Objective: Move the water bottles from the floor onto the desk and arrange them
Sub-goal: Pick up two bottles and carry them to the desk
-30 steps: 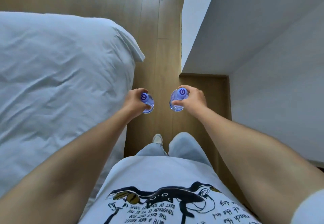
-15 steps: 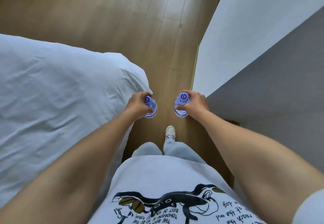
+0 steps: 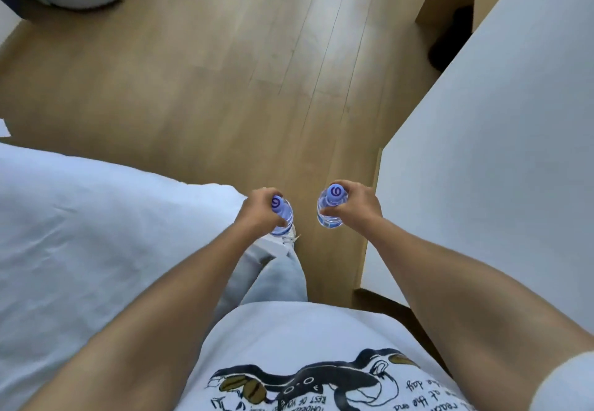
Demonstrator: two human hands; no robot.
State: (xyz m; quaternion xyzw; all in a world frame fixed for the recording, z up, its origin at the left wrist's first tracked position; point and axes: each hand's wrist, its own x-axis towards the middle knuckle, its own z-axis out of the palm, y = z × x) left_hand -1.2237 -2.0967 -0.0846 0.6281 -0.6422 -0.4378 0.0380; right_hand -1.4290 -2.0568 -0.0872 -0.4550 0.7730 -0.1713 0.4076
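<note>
The left hand (image 3: 257, 209) is curled round the neck of a small water bottle (image 3: 283, 217), just below its blue cap. The right hand (image 3: 352, 206) grips a second bottle (image 3: 329, 214) the same way, fingers wrapped beneath the cap. Both bottles hang upright in the air at about the same height, near each other but apart, above the wooden floor (image 3: 225, 89). Beneath them show a pale trouser leg (image 3: 276, 278) and a white shoe (image 3: 287, 238). A bed (image 3: 80, 233) with white sheets lies to the left, and a white wall panel (image 3: 498, 153) stands to the right. A printed shirt (image 3: 305, 362) fills the bottom edge.
</note>
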